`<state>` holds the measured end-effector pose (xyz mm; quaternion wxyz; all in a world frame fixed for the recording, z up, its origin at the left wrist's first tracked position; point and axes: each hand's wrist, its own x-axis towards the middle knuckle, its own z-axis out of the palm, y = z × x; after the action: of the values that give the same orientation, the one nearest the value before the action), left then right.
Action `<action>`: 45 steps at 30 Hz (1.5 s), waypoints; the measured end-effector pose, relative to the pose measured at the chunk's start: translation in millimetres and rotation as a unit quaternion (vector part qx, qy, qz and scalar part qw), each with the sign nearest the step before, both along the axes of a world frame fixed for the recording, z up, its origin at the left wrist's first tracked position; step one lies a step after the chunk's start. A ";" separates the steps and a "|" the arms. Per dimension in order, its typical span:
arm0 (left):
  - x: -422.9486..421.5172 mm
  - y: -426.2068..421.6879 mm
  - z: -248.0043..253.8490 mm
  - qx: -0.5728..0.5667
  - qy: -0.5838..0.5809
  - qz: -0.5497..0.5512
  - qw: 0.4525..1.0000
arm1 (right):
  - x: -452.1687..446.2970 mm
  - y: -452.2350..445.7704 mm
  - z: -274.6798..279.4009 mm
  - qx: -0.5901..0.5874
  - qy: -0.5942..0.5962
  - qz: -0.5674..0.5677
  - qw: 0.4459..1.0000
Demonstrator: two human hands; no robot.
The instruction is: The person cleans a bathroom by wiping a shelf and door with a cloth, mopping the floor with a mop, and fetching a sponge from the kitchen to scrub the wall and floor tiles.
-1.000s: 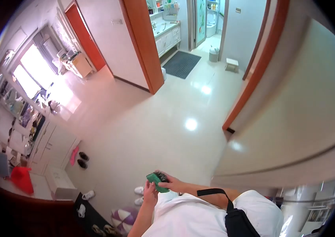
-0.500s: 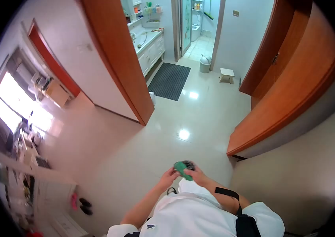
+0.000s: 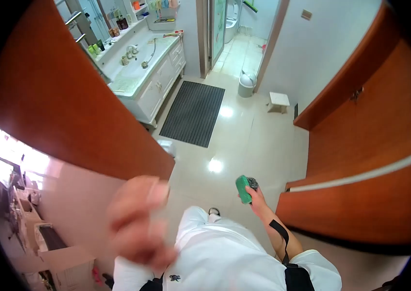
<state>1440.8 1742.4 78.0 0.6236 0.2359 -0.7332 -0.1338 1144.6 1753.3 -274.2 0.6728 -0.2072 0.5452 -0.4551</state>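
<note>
My right hand (image 3: 258,200) is closed on a green sponge (image 3: 242,189) and a dark, wiry scouring pad (image 3: 252,183) pressed against its far side. It is held out in front of my body, above the pale floor. My left hand (image 3: 141,220) is raised close to the camera, apart from the sponge. Motion blurs its fingers; they look bent, and I see nothing in them.
A wooden door frame (image 3: 69,106) stands close on my left, a wooden door (image 3: 360,140) on my right. Ahead are a dark ridged mat (image 3: 193,114), a washbasin counter (image 3: 140,56), a lidded bin (image 3: 247,86) and a small white stool (image 3: 278,101).
My left hand has left the sponge and come up towards the camera. My right hand has moved right, keeping the sponge and scouring pad. The doorway and washbasin are nearer.
</note>
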 end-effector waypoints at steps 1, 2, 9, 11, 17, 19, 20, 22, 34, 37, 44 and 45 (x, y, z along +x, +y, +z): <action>13.1 -36.6 12.6 -0.045 -0.031 -0.013 0.998 | 8.3 -55.2 11.9 -0.026 0.007 0.012 1.000; 26.3 -73.2 25.1 -0.090 -0.060 -0.028 0.994 | 15.4 -105.8 19.4 -0.050 0.029 0.030 0.998; 67.9 -342.8 20.5 -0.123 -0.193 -0.071 0.971 | 27.9 -386.4 -1.8 -0.074 0.122 0.049 0.988; 53.1 -433.7 22.8 -0.161 -0.150 -0.083 0.972 | 15.9 -456.3 3.1 -0.040 0.097 -0.010 0.994; -69.2 -724.8 9.5 0.056 -0.172 -0.116 0.977 | -57.2 -625.2 -4.6 0.003 0.075 -0.124 0.989; -110.3 -836.0 -69.1 0.083 -0.151 -0.150 0.974 | -89.3 -690.3 -18.9 0.020 0.075 -0.165 0.983; -127.7 -872.8 -111.2 0.131 -0.157 -0.144 0.968 | -104.2 -714.4 -34.9 0.037 0.076 -0.179 0.980; -149.1 -962.0 -220.8 0.309 -0.168 -0.131 0.927 | -138.2 -795.2 -65.7 0.074 0.079 -0.207 0.972; -4.5 -1195.5 -574.8 0.849 -0.130 0.270 0.435 | -284.2 -1300.3 -24.3 -0.087 0.176 -0.136 0.971; -13.2 -1292.5 -575.2 0.763 -0.381 0.073 0.517 | -323.6 -1395.6 -34.4 -0.048 0.225 -0.159 0.960; -180.6 -1658.3 -648.9 0.669 -0.472 0.119 0.562 | -420.5 -1549.5 -90.6 0.109 0.236 -0.235 0.937; -235.2 -1706.8 -606.2 0.662 -0.364 0.116 0.645 | -432.0 -1570.4 -92.5 0.114 0.233 -0.249 0.933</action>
<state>1205.6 35.6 -528.3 -0.0055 0.6984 -0.5842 -0.4134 712.6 182.9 -366.7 0.4112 -0.0873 0.7688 -0.4820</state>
